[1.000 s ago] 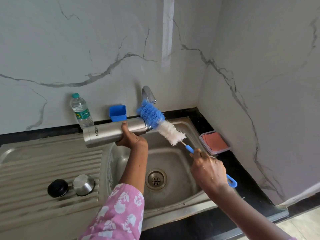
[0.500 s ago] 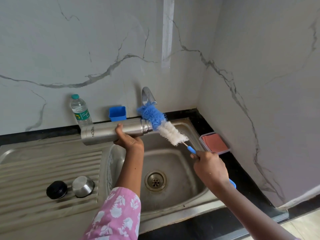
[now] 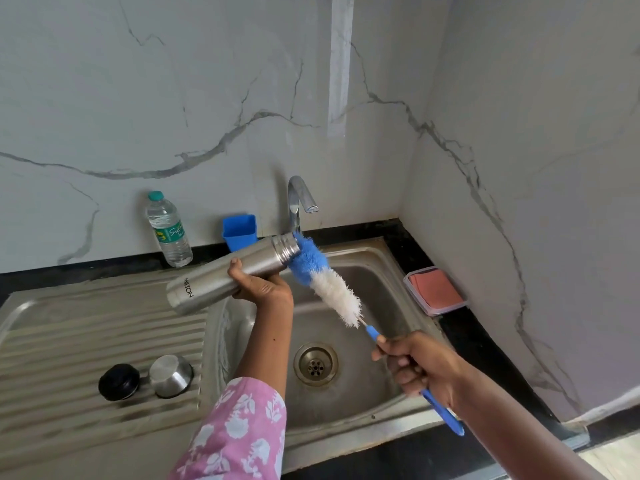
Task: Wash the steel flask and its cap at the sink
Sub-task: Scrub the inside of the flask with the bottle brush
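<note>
The sink basin (image 3: 349,433) sits in a corner. The back wall rises just behind the tap (image 3: 298,199), and the right wall (image 3: 540,174) stands beyond a narrow black counter strip (image 3: 481,344). Open room lies above the basin around the drain (image 3: 315,364) and over the bare ribs of the drainboard (image 3: 79,334) to the left. The steel flask (image 3: 221,277) is held in the air over the basin's left rim, just in front of the tap. Its long axis is tilted, with the open threaded mouth pointing up and to the right toward the tap and the base pointing down and left over the drainboard. The left hand (image 3: 265,289) grips the flask from below at mid-body, thumb and fingers curled round it. The right hand (image 3: 420,367) is closed in a fist round the blue handle of the bottle brush (image 3: 329,284), fingers pressed together. The brush runs up and left from that hand and its blue bristles touch the flask mouth. It cannot be told whether the tip is inside. Count: one flask; one steel cap (image 3: 170,375), upside down on the drainboard; one black stopper (image 3: 118,381) just beside it, apart; one brush; one plastic water bottle (image 3: 169,230) and one blue cup (image 3: 240,232) against the back wall; one clear box (image 3: 434,292) holding a pink-orange cloth at the basin's right rim.
</note>
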